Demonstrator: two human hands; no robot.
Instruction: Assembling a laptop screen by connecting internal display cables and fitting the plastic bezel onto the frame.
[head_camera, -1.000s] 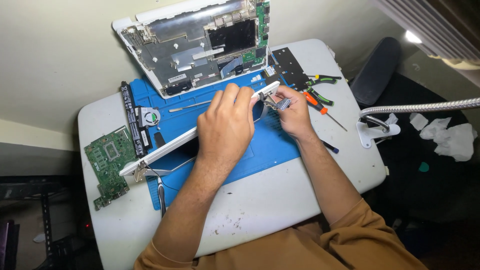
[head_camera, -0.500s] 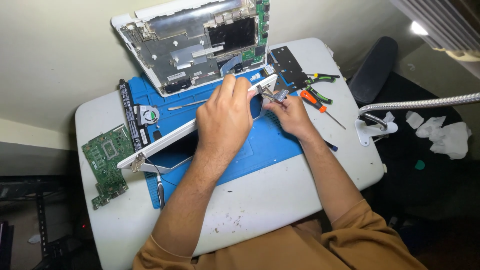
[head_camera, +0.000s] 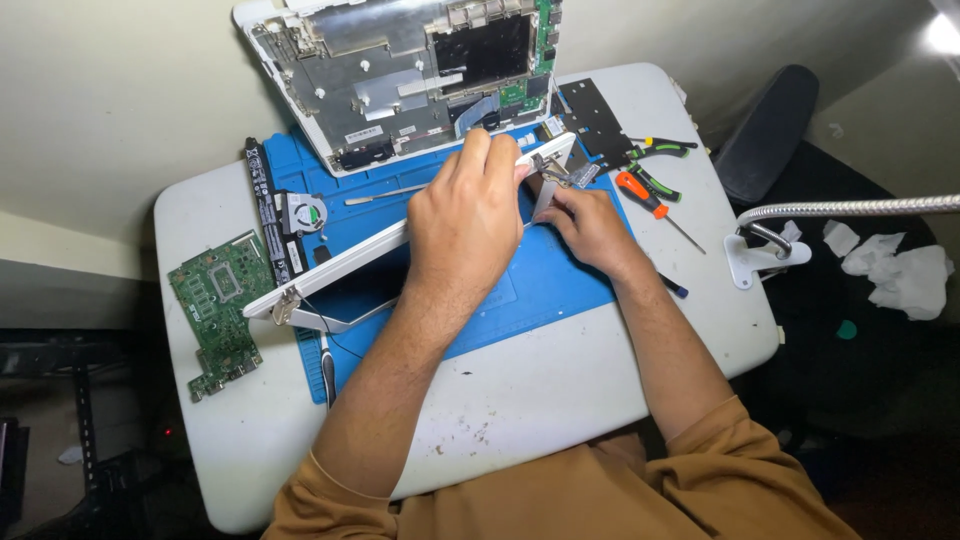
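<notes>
White laptop lid panel (head_camera: 370, 255) lies diagonally across the blue repair mat (head_camera: 540, 290), pinned by the left hand (head_camera: 475, 215) closed over its upper edge, steadying it while the right hand (head_camera: 590, 225) pinches the metal hinge (head_camera: 553, 170) in a closed grip.

Both forearms enter from the 6 o'clock edge, bare below rolled brown sleeves, and converge toward 12 o'clock. The left hand (head_camera: 470, 215) lies palm down, back of the hand toward the camera, wrist straight, fingers curled over and closed in a grip, fingertips pointing to 1 o'clock. The left forearm runs from 7 o'clock up to the wrist. The right hand (head_camera: 590, 225) sits just beside it at 3 o'clock, lower, fingers bent and pinched together toward 11 o'clock. The right forearm slants from 5 o'clock. The two hands are close together, nearly touching.
</notes>
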